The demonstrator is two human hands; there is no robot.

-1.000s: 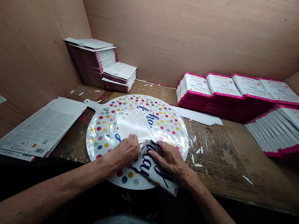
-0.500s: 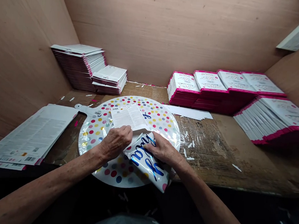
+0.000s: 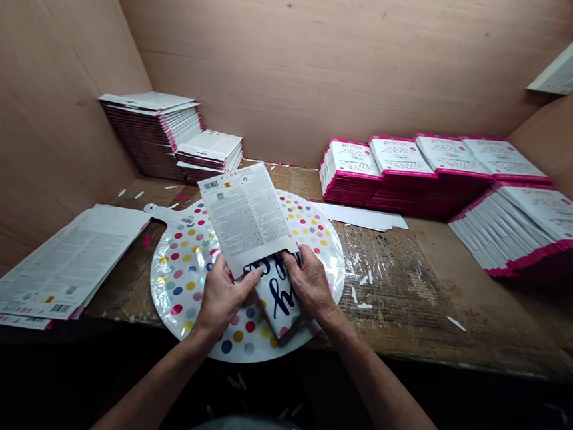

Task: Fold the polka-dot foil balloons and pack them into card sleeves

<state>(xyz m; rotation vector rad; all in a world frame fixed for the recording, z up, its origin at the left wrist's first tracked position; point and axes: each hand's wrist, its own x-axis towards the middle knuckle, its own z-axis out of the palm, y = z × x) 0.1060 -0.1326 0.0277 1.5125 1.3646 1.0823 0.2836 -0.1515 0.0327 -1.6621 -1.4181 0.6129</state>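
A folded foil balloon (image 3: 278, 300) with dark script lettering and dots is between my hands, its far end at the mouth of a white printed paper envelope (image 3: 246, 215). I cannot tell how much of it lies inside. My left hand (image 3: 220, 295) is closed on the left side, thumb across the folded foil and fingers by the envelope's near corner. On the right, my right hand (image 3: 310, 283) grips the balloon's edge near the envelope opening. Under both lies a flat round foil balloon (image 3: 182, 293) with coloured dots, its tail pointing left.
Several flat printed envelopes (image 3: 56, 262) lie at the left front edge. Stacks of envelopes (image 3: 148, 132) stand at the back left. Pink-edged packets (image 3: 404, 162) are piled at the back right. White strips (image 3: 361, 216) and paper scraps lie on the worn cardboard surface (image 3: 410, 293).
The envelope has come up and toward me, meeting the folded balloon's far end. My left hand has turned from a fist-like pinch to a thumb-up hold. The balloon has tilted in my right hand.
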